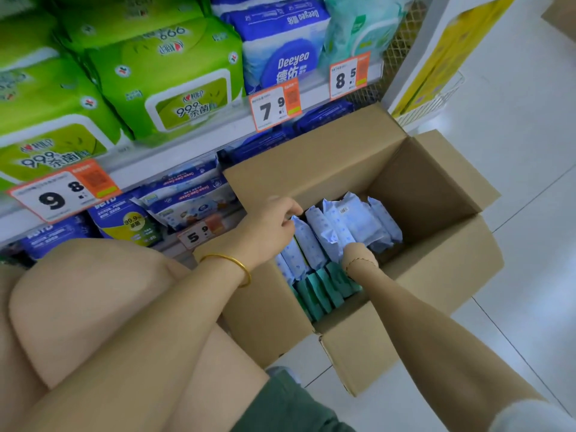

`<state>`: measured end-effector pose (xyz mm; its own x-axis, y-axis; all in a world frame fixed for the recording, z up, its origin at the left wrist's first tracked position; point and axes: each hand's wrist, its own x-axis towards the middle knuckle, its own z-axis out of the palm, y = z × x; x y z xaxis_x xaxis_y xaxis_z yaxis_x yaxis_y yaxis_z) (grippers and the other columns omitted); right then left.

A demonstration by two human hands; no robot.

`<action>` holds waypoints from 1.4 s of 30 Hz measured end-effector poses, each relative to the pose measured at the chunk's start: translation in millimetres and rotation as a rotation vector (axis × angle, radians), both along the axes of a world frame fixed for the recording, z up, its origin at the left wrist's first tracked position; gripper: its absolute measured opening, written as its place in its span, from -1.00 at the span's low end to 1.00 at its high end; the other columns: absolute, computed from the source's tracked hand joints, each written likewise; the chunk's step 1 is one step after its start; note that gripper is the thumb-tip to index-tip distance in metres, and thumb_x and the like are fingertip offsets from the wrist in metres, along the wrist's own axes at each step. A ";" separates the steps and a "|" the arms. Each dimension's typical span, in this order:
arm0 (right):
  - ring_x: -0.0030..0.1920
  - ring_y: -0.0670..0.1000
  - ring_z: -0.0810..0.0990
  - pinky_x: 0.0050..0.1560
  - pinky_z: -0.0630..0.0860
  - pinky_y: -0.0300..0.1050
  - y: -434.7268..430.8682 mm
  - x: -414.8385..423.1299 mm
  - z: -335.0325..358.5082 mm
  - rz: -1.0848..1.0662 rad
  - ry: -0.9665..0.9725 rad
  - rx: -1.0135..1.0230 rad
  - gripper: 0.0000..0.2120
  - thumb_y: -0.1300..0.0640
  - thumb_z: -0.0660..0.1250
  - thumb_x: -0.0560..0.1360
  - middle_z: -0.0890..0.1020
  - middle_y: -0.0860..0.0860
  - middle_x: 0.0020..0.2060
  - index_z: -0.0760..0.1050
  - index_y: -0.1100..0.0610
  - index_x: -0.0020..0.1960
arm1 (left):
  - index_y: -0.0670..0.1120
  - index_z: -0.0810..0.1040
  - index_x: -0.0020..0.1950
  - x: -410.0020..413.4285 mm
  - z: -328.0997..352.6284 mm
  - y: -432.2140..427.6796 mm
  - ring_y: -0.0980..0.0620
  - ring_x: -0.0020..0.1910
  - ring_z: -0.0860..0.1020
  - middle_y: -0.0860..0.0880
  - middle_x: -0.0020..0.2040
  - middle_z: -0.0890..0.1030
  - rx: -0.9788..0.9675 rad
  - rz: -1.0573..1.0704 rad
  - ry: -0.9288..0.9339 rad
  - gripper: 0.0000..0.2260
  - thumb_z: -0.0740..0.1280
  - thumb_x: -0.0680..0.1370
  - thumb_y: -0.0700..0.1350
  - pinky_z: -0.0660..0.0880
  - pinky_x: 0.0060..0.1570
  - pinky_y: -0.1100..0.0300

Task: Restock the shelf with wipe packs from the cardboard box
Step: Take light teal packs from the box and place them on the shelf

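Observation:
An open cardboard box (436, 275) stands on the floor against the shelf. Inside it, pale blue wipe packs (349, 226) stand on edge in a row, with teal packs (324, 288) below them at the near side. My left hand (274, 226) reaches over the box's left wall and its fingers pinch the top of the leftmost blue pack. My right hand (358, 257) is pushed down among the blue packs, its fingers hidden between them. The shelf (193, 141) holds green, blue and teal wipe packs.
Orange and white price tags (274, 104) hang along the shelf edges. My bent knee (93, 300) is at the lower left, close to the box. White tiled floor (514, 182) lies to the right. A yellow and white display (436, 57) stands at the upper right.

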<state>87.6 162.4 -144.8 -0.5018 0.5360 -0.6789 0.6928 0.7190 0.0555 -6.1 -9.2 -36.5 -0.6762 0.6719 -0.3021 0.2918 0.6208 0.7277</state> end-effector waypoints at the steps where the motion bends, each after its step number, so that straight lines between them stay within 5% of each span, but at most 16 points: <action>1: 0.04 0.14 0.59 -0.01 0.51 -0.08 2.9 -1.3 10.2 0.012 -0.007 -0.007 -0.79 0.30 0.11 0.58 0.60 0.16 0.02 0.51 0.29 0.06 | -0.05 0.45 0.27 0.9 -0.2 0.6 0.03 0.14 0.49 -0.01 0.24 0.44 0.003 -0.006 -0.002 -0.72 0.12 0.59 -0.23 0.45 0.11 0.16; 4: -0.30 0.11 0.51 -0.29 0.48 -0.10 12.9 -1.5 49.8 -0.033 0.025 -0.093 -0.76 0.30 0.11 0.55 0.49 0.11 -0.33 0.39 0.22 -0.28 | -0.05 0.44 0.28 4.3 -0.8 0.8 0.05 0.15 0.49 0.01 0.26 0.45 0.003 -0.037 -0.034 -0.72 0.13 0.60 -0.22 0.39 0.07 0.26; 7: -0.23 0.22 0.63 -0.15 0.63 0.03 15.4 3.4 99.8 -0.290 0.193 -0.333 -0.80 0.33 0.15 0.52 0.59 0.20 -0.29 0.46 0.25 -0.24 | -0.01 0.40 0.32 11.3 3.7 0.2 0.09 0.20 0.47 0.02 0.30 0.43 0.005 -0.123 -0.053 -0.67 0.25 0.56 -0.17 0.43 0.12 0.24; 10: -0.53 0.00 0.55 -0.46 0.54 -0.20 5.0 6.2 145.4 -0.516 0.515 -0.603 -0.77 0.32 0.19 0.53 0.54 0.13 -0.43 0.43 0.24 -0.30 | 0.04 0.21 0.45 26.1 11.6 -3.8 0.10 0.34 0.34 0.05 0.39 0.28 -0.001 -0.242 -0.133 -0.35 0.44 0.44 -0.06 0.39 0.23 0.21; 12: -0.60 -0.04 0.52 -0.49 0.51 -0.24 -6.7 1.2 168.7 -0.603 0.652 -0.754 -0.76 0.30 0.19 0.53 0.55 0.07 -0.55 0.45 0.25 -0.30 | 0.09 0.10 0.48 35.1 18.9 -8.4 0.10 0.36 0.28 0.08 0.40 0.23 0.016 -0.255 -0.144 -0.20 0.50 0.37 -0.01 0.34 0.29 0.19; 15: -0.62 -0.06 0.52 -0.50 0.52 -0.28 -27.6 -15.3 193.8 -0.667 0.770 -0.937 -0.73 0.25 0.17 0.55 0.54 0.03 -0.62 0.45 0.26 -0.31 | 0.06 0.21 0.40 33.9 35.8 -17.0 0.10 0.20 0.44 0.09 0.25 0.38 0.171 -0.075 -0.083 -0.35 0.47 0.41 -0.04 0.47 0.15 0.21; 20: -0.58 -0.09 0.54 -0.43 0.51 -0.26 -56.8 -44.4 238.4 -0.567 0.923 -1.043 -0.61 0.05 0.12 0.60 0.58 -0.01 -0.57 0.49 0.20 -0.31 | -0.09 0.44 0.15 5.6 69.4 -41.7 0.15 -0.01 0.56 -0.01 0.11 0.57 0.474 0.229 -0.138 -0.80 0.30 0.55 -0.24 0.52 0.03 0.21; 25: -0.38 -0.02 0.49 -0.30 0.43 -0.19 -75.8 -60.0 264.0 -0.403 1.106 -0.806 -0.72 0.06 0.19 0.59 0.54 0.03 -0.36 0.48 0.13 -0.24 | -0.25 0.42 0.24 -13.6 116.7 -79.6 0.04 0.00 0.56 -0.14 0.16 0.56 0.600 0.409 -0.193 -0.75 0.23 0.56 -0.31 0.53 0.02 0.27; 29: -0.07 -0.07 0.62 -0.02 0.54 -0.15 -105.0 -72.7 279.6 -0.052 1.007 -0.892 -0.86 0.01 0.26 0.55 0.64 -0.06 -0.08 0.51 0.07 0.00 | -0.19 0.46 0.21 -24.0 161.9 -106.9 0.13 -0.08 0.62 -0.04 0.08 0.61 0.699 0.442 -0.177 -0.79 0.22 0.58 -0.27 0.59 -0.11 0.30; 32: 0.07 0.03 0.65 0.06 0.61 0.02 -127.7 -88.0 305.9 0.127 1.048 -0.902 -0.70 0.10 0.39 0.47 0.64 0.04 0.09 0.45 0.10 0.18 | -0.08 0.50 0.07 -35.9 196.6 -126.8 0.22 -0.18 0.63 0.05 -0.03 0.63 0.776 0.462 -0.106 -0.86 0.23 0.57 -0.26 0.59 -0.16 0.33; 39: -0.18 0.03 0.68 -0.11 0.66 0.01 -171.2 -166.3 403.6 0.196 1.196 -1.107 -0.73 0.28 0.40 0.44 0.67 0.08 -0.09 0.49 0.27 0.12 | -0.13 0.49 0.10 -92.2 286.2 -164.8 0.22 -0.29 0.62 -0.01 -0.11 0.62 0.939 0.615 0.132 -0.87 0.21 0.59 -0.20 0.58 -0.28 0.31; 42: -0.20 0.04 0.65 -0.10 0.65 0.02 -182.2 -230.8 429.6 0.125 1.172 -1.121 -0.70 0.24 0.39 0.46 0.64 0.09 -0.09 0.47 0.27 0.17 | -0.19 0.44 0.25 -132.6 303.8 -179.7 0.09 -0.05 0.61 -0.07 0.07 0.59 0.741 0.690 0.335 -0.75 0.21 0.60 -0.16 0.56 -0.11 0.22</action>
<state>-143.2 -19.8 284.8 -0.9962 -0.0187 0.0851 -0.0864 0.0854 -0.9926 -138.8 -188.9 267.3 -0.9535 0.0512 0.2970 0.3013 0.1636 0.9394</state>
